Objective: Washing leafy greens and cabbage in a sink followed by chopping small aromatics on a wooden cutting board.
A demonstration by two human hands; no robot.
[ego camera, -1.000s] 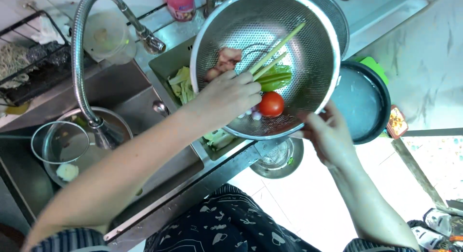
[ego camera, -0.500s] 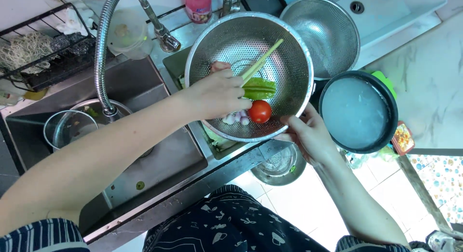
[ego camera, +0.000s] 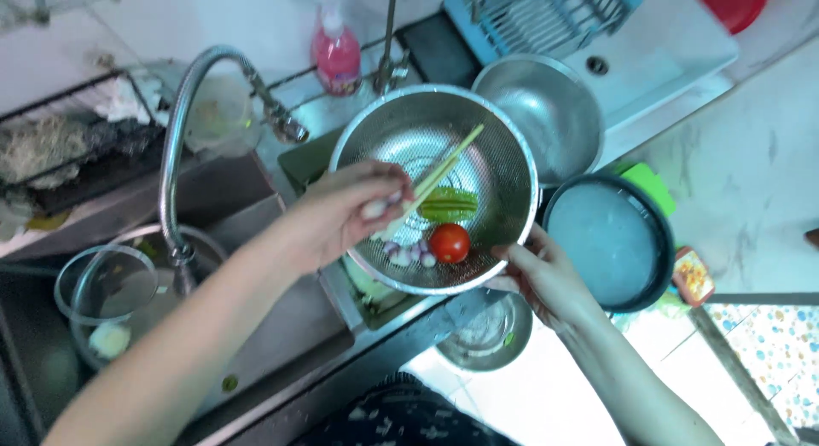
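Gripping the colander (ego camera: 490, 160) rim at its near edge, your right hand (ego camera: 546, 280) steadies it; your left hand (ego camera: 354, 211) pinches a pale clove (ego camera: 375, 209) above the tomato (ego camera: 450, 242).

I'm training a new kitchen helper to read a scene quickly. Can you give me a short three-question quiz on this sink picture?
1. True or false: the right hand grips the rim of the metal colander.
2. Multiple choice: what red thing lies in the colander? A) a tomato B) a chilli C) an apple
3. What is the left hand doing?

Key
1. True: it holds the near rim, over the sink edge.
2. A: the tomato lies beside some small pale bulbs and a green vegetable.
3. It reaches into the colander and pinches a small pale piece between its fingertips, next to the long pale green stalk.
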